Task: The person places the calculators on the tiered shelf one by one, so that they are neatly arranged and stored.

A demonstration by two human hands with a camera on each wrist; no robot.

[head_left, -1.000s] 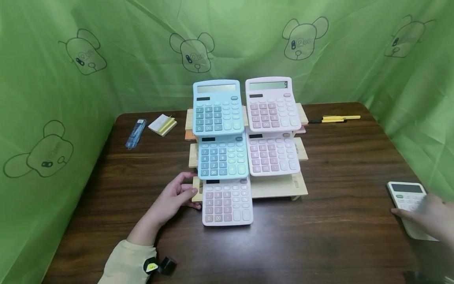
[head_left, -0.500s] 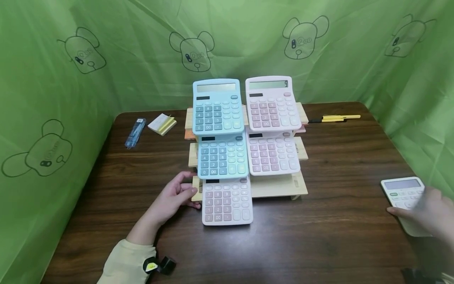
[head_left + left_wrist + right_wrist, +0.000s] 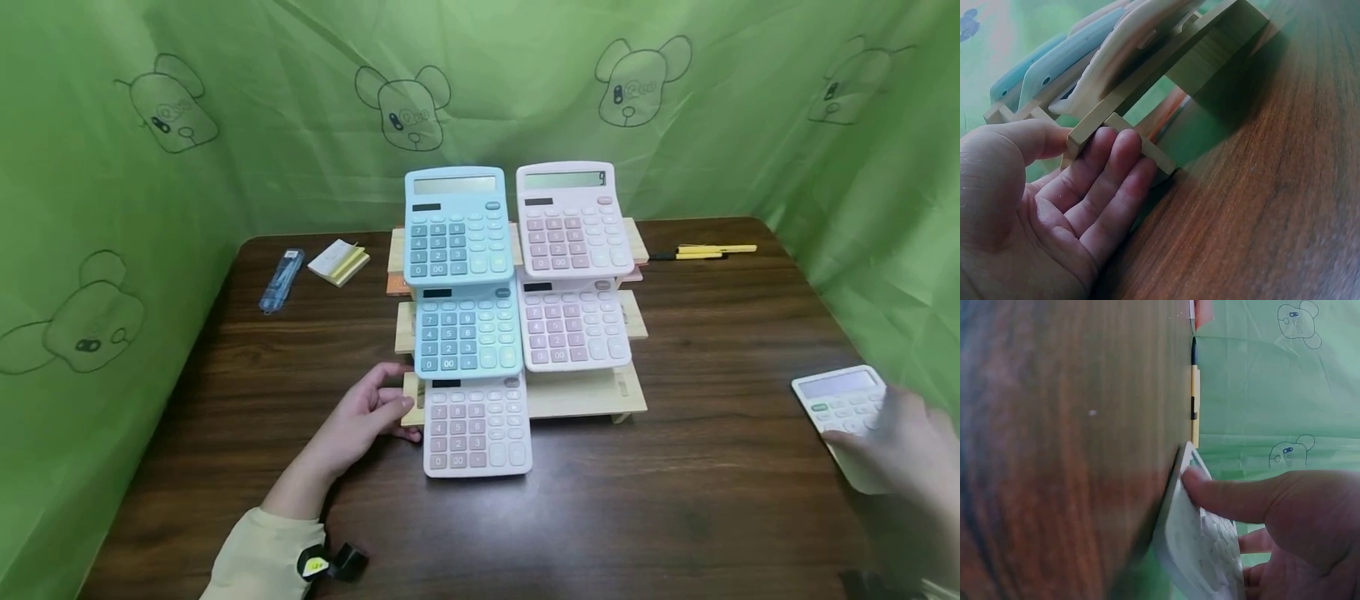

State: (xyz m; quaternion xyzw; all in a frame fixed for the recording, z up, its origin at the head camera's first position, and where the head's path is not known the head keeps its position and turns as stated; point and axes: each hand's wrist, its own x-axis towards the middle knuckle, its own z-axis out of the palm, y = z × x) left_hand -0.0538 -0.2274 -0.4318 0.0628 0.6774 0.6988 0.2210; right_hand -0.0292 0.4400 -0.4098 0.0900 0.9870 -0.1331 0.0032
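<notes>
My left hand (image 3: 367,412) pinches the left end of the lowest shelf of a three-tier wooden stand (image 3: 585,393); in the left wrist view the thumb is on top and the fingers curl beneath the board (image 3: 1100,119). At the right table edge, my right hand (image 3: 911,454) grips a white calculator (image 3: 832,398) by its sides, thumb on its near-left edge. In the right wrist view this calculator (image 3: 1194,550) is tilted. Two blue calculators, upper (image 3: 460,225) and middle (image 3: 468,329), lean on the stand's left; pink ones lean upper right (image 3: 573,225), middle right (image 3: 576,325) and bottom left (image 3: 477,429).
Behind the stand on the left lie a blue packet (image 3: 282,282) and a sticky-note pad (image 3: 339,262). Yellow pens (image 3: 716,249) lie at the back right. A green printed curtain (image 3: 510,83) surrounds the brown table (image 3: 712,483) on three sides.
My right hand has moved the white calculator a little leftward and away from me, toward the stand. The left hand keeps its hold on the shelf.
</notes>
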